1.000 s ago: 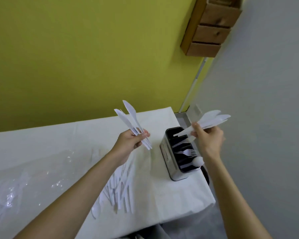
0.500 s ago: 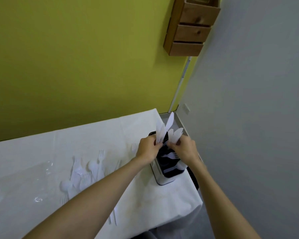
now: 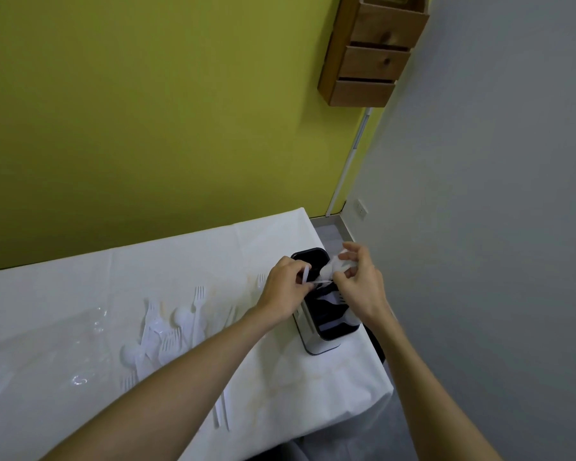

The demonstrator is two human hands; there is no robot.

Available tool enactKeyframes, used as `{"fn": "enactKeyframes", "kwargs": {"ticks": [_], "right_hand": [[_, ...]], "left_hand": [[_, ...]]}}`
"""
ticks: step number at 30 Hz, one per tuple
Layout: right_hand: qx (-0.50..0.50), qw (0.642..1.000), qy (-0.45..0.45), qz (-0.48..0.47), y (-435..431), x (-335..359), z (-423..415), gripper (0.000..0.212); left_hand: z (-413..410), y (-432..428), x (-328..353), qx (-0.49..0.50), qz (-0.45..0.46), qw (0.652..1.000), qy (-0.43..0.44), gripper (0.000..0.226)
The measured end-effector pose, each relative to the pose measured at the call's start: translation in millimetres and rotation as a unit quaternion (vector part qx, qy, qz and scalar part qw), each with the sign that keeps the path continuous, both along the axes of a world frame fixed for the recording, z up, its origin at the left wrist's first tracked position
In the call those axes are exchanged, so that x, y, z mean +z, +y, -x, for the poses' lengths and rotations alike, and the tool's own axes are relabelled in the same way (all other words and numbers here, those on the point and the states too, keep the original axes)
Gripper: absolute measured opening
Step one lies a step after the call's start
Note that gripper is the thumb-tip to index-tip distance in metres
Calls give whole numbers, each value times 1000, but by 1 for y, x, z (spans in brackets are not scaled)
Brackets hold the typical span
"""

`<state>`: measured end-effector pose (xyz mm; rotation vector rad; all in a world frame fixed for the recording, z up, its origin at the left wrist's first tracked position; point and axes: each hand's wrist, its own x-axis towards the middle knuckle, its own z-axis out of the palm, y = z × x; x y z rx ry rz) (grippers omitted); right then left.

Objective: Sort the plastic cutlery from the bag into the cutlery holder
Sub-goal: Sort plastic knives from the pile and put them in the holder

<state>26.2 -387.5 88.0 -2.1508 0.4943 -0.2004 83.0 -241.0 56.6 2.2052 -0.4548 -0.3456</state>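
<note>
The cutlery holder, black inside with a silver shell, stands at the table's right end. Both hands hover over its far compartment. My left hand pinches white plastic knives by their handles, and my right hand grips the same bunch from the right, its upper fingers spread. The knife ends point down into the holder. A fork and other white pieces show in the nearer compartments. A loose pile of white forks and spoons lies on the tablecloth left of my left forearm.
The clear plastic bag lies flat at the table's left. The white tablecloth ends just right of the holder, beside a grey wall. A wooden drawer unit hangs high on the yellow wall.
Both hands brought their knives together from apart and lowered them into the holder's far compartment. The blades that stood upright half a second ago now sit lower between my hands.
</note>
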Motion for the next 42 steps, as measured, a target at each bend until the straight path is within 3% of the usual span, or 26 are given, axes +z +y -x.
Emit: {"fn": "enactKeyframes", "kwargs": {"ticks": [5,8,11,14,16,18,21,23,27,32,35,36,39,42], "right_hand": [[-34,982,-148,114,23,2,5,49],[58,960,-210,175,52,-4,1,40],[163,966,-140,142,84,-29,-3,27],[146,985,38,78,109,-67,-1,14],[147,973,157,78,120,-88,3,6],[157,958,220,102,134,-104,12,15],[100,965,209,120,158,-118,22,17],[50,970,178,155,165,-121,23,29],[84,960,187,193,152,-131,14,46],[122,953,158,230,138,-145,21,38],[87,968,118,202,142,-140,25,16],[98,971,127,176,146,-138,26,15],[175,939,262,135,162,-133,27,53],[177,932,296,114,173,-132,23,55]], "left_hand": [[4,19,-3,26,46,999,-2,41],[7,51,-15,96,47,994,9,38],[16,97,-38,167,12,985,43,32],[33,146,-62,202,-42,975,82,22],[49,168,-71,211,-89,967,108,18],[66,181,-77,190,-135,963,131,25],[89,185,-84,132,-204,962,126,39],[97,183,-88,116,-213,964,108,40],[96,178,-88,136,-190,965,121,18],[89,172,-90,206,-101,960,160,18],[89,169,-88,236,-68,956,162,15],[90,170,-87,247,-59,955,156,11],[94,175,-84,273,-47,951,139,7],[97,183,-82,281,-47,950,130,9]]}}
